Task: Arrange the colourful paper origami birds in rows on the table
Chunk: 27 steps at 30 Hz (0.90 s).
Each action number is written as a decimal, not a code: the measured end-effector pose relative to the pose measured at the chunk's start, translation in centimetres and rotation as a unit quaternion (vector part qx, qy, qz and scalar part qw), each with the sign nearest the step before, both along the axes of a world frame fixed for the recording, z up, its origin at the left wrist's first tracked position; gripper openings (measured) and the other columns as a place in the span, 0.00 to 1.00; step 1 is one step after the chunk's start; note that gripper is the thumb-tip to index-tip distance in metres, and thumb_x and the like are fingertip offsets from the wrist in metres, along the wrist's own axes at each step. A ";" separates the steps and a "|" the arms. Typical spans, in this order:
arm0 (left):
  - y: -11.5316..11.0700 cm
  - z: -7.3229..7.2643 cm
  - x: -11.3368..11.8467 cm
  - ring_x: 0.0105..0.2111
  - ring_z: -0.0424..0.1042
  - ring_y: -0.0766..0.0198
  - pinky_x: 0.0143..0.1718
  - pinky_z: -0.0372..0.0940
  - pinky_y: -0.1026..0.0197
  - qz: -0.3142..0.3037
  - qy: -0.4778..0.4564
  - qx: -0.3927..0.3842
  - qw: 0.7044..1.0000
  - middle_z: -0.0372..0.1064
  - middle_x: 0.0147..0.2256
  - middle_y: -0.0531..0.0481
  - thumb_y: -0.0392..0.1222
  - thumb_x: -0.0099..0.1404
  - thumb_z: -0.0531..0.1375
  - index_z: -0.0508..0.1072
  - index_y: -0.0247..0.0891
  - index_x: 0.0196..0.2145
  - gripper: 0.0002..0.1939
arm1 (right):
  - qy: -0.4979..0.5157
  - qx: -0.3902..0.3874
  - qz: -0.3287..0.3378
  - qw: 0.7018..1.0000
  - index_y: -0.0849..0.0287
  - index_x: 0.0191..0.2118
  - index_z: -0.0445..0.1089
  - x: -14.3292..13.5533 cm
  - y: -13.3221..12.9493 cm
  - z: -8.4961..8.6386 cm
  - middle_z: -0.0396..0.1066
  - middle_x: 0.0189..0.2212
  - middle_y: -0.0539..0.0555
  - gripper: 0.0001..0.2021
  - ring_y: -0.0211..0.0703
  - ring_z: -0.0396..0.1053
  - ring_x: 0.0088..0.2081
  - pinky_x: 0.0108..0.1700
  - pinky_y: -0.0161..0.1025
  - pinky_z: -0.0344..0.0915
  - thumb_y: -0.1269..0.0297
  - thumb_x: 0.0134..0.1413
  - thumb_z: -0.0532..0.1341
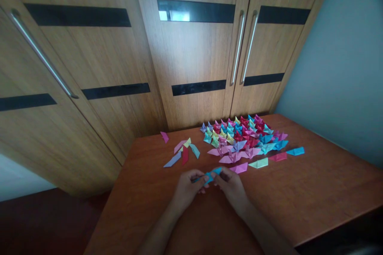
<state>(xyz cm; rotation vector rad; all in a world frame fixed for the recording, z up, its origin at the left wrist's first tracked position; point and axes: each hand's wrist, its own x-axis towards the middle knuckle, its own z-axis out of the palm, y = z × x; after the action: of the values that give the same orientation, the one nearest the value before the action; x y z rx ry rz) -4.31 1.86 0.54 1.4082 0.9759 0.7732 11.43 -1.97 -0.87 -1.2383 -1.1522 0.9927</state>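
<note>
Between my two hands, low over the table, is a small piece of folded blue paper (210, 176). My left hand (189, 186) pinches its left end, the thumb lying on top. The right end is pinched by my right hand (231, 184). Fingers cover part of the paper, so its full shape is hidden. Just beyond my right hand lies a pink folded paper strip (239, 168), first in a slanting row with a pale green strip (259, 163), a red strip (278, 157) and a blue strip (295, 151).
Many colourful folded paper pieces with pointed tips (236, 145) stand in rows at the back of the brown table (143, 207). Left of them lie several loose strips, among them a lilac strip (172, 160) and a magenta strip (164, 137). Wooden cabinet doors (194, 55) rise behind.
</note>
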 end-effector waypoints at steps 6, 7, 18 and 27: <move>-2.0 -0.4 3.3 0.22 0.69 0.67 0.24 0.62 0.66 -0.049 -0.043 -0.006 0.998 0.74 0.28 0.47 0.48 0.60 0.58 0.74 0.33 0.35 0.14 | -0.015 -0.009 -0.077 0.997 0.59 0.27 0.70 4.6 -3.5 0.1 0.65 0.21 0.48 0.17 0.37 0.61 0.25 0.27 0.33 0.58 0.49 0.50 0.61; -2.2 -0.4 4.0 0.22 0.69 0.67 0.25 0.63 0.66 -0.049 -0.041 -0.005 0.998 0.74 0.28 0.47 0.47 0.60 0.58 0.73 0.33 0.34 0.13 | -0.021 -0.014 -0.093 0.995 0.59 0.27 0.70 5.5 -4.0 0.1 0.66 0.22 0.48 0.16 0.37 0.61 0.25 0.27 0.33 0.58 0.49 0.50 0.61; -4.0 0.2 11.1 0.41 0.70 0.57 0.44 0.65 0.55 -0.032 0.149 0.279 0.948 0.72 0.42 0.44 0.37 0.61 0.54 0.71 0.38 0.45 0.14 | -0.147 -0.083 -0.188 0.968 0.59 0.40 0.71 14.8 -5.8 -0.5 0.76 0.34 0.57 0.22 0.52 0.73 0.38 0.40 0.40 0.68 0.46 0.46 0.61; -7.5 -1.1 11.9 0.57 0.56 0.49 0.62 0.47 0.45 -0.164 0.271 0.454 0.833 0.59 0.57 0.38 0.47 0.66 0.51 0.61 0.34 0.57 0.25 | -0.410 -0.142 -0.207 0.877 0.50 0.40 0.72 16.5 -4.6 -2.1 0.77 0.32 0.54 0.15 0.52 0.74 0.36 0.36 0.41 0.65 0.50 0.49 0.58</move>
<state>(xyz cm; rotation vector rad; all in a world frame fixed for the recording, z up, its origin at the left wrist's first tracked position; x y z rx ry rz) 7.58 -5.67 -0.55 2.6605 0.7401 0.5900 27.93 -6.60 -2.95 -2.1563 -1.2949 0.2847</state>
